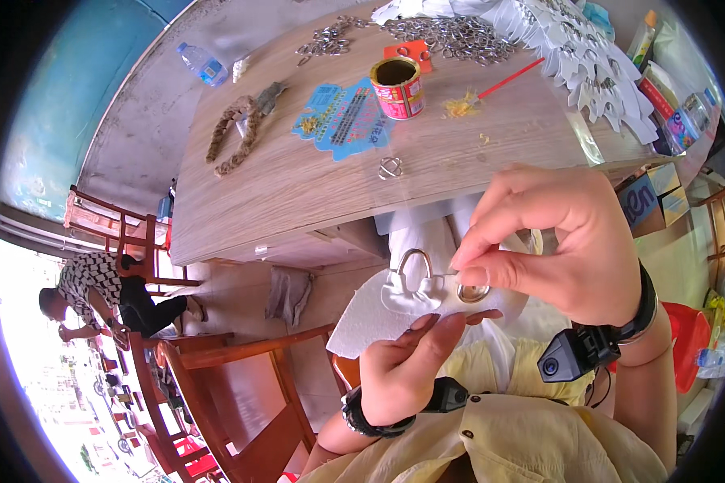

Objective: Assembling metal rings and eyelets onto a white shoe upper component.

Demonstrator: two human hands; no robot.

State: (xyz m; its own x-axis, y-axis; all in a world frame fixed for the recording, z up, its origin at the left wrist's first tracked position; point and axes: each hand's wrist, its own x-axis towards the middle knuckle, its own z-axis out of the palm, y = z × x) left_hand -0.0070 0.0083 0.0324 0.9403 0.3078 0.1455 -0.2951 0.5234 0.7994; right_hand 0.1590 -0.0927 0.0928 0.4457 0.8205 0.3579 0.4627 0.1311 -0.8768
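Note:
My left hand (407,370) grips a white fabric piece (359,324) from below, its thumb and fingers closed on the lower edge. A silver metal ring (406,259) stands up from a gathered fold of that cloth. Beside it, a second metal ring (473,299) lies against the cloth under my right hand (560,241). Thumb and forefinger of my right hand are pinched together just above this second ring. What sits between those fingertips is too small to make out.
On the wooden table (274,193) stand a red tin (397,88) and a pile of metal rings (459,39). A blue card (346,129), a braided loop (224,138), a red stick (511,78) and white fabric pieces (600,80) lie there too. A person (97,282) sits at far left.

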